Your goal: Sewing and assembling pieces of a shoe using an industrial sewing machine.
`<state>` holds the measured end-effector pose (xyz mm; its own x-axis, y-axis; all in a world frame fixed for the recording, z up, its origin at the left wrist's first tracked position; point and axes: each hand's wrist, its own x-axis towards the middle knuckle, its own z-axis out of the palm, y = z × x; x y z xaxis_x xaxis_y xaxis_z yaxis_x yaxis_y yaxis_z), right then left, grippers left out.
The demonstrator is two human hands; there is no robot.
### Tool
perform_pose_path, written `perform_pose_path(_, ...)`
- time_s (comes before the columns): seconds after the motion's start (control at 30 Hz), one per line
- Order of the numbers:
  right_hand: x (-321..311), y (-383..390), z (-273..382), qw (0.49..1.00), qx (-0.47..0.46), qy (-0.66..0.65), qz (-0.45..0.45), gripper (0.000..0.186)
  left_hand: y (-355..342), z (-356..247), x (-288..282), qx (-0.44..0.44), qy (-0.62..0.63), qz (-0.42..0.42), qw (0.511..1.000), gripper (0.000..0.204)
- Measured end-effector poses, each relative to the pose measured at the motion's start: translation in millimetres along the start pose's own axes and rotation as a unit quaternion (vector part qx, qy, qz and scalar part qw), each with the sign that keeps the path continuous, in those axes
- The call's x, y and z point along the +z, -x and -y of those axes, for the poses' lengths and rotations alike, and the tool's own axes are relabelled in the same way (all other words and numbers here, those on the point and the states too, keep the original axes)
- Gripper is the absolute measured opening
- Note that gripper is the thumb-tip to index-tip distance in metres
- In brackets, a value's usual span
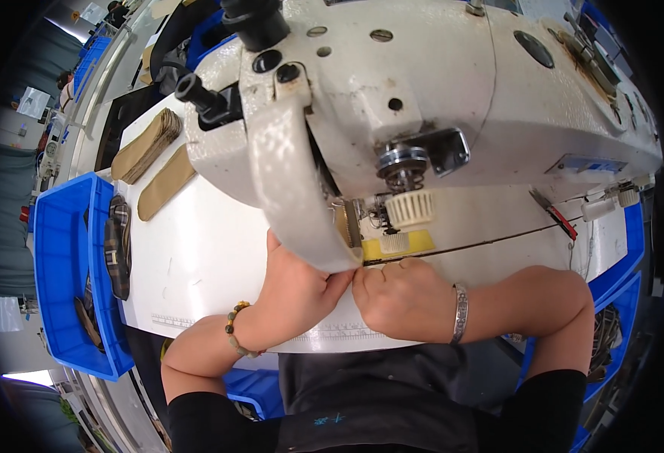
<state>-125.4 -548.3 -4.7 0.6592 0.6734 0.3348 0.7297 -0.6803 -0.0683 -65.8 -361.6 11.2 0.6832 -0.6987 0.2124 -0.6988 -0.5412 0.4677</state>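
Glossy, pebbly sewing machine point(453, 75) (probably painted metal)

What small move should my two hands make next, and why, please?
Perhaps draw the left hand and right hand slightly toward you. They meet close to the lower end of the white curved cover on the sewing machine; it hides part of the left hand, so a little space could clear the view.

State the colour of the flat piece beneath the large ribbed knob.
Yellow; the flat piece shows best in the head view.
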Motion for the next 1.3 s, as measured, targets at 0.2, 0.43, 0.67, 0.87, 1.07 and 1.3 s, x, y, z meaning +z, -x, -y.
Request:
perform_pose_path(0.2, 0.5, -0.1, 2.2, 1.0, 0.001, 0.011, -0.002, 0.014, -4.9, 0.7, -3.0, -0.013, 0.043, 0.023, 0.999, 0.014)
perform_pose_path(0.43, 5.4, -5.0, -3.6, 0.999, 0.006, 0.039, -0.008, 0.012, -11.5, 10.6, -2.8, -0.018, 0.027, 0.015, 0.999, 0.009)
perform_pose_path(0.67, 12.5, -10.7, -17.5, 0.999, 0.041, -0.009, -0.027, 0.007, -23.7, 25.0, -1.8, -0.007, 0.043, -0.021, 0.999, 0.007)
perform_pose_path(0.87, 11.7, -11.3, -20.1, 0.998, 0.053, -0.023, -0.036, 0.006, -24.8, 29.2, -20.7, 0.032, 0.031, 0.018, 0.999, 0.011)
perform_pose_path(1.07, 19.4, -9.7, -20.8, 0.996, 0.037, -0.052, -0.059, 0.007, -19.7, 35.8, -28.8, 0.051, 0.014, 0.052, 0.997, 0.02)
perform_pose_path(1.3, 16.7, -10.3, -21.4, 0.996, 0.029, -0.049, -0.073, 0.007, -16.9, 38.6, -27.8, 0.031, -0.011, 0.096, 0.995, 0.023)
